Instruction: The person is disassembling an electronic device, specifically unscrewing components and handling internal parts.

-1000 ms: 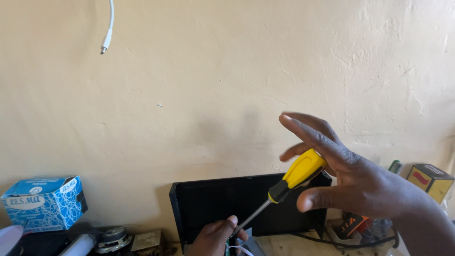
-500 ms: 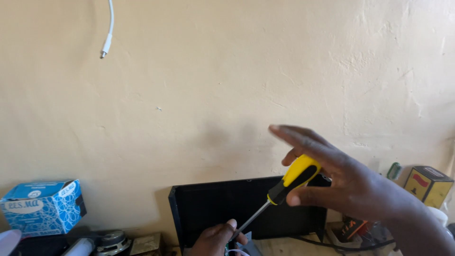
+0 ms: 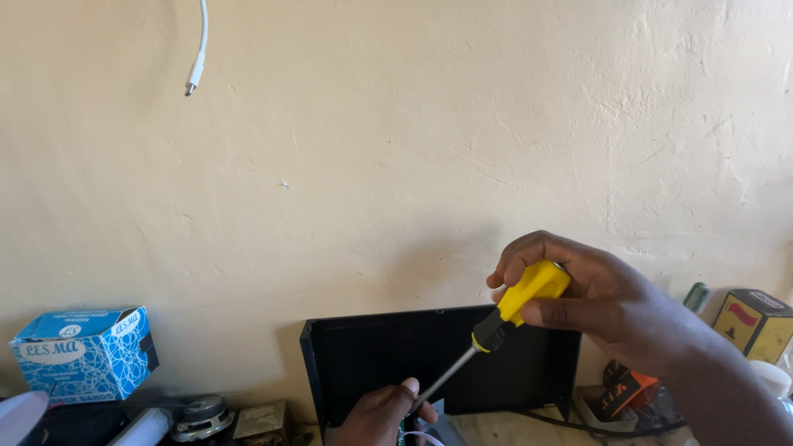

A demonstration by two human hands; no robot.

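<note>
The right hand (image 3: 603, 310) has closed since a moment ago: its fingers, then splayed wide off the handle, now wrap over the top of the yellow screwdriver (image 3: 500, 326), thumb pressed along the underside. The forearm comes in from the lower right, wrist raised. The tool slants down to the left, its shaft running to the bottom edge, where the left hand (image 3: 384, 415) sits low with fingertips pinched beside the tip; what it grips I cannot tell. Behind both stands a black panel (image 3: 372, 355) leaning on the plaster wall (image 3: 396, 149). A blue box (image 3: 83, 353) rests far left, a white cable (image 3: 198, 49) hanging above.
</note>
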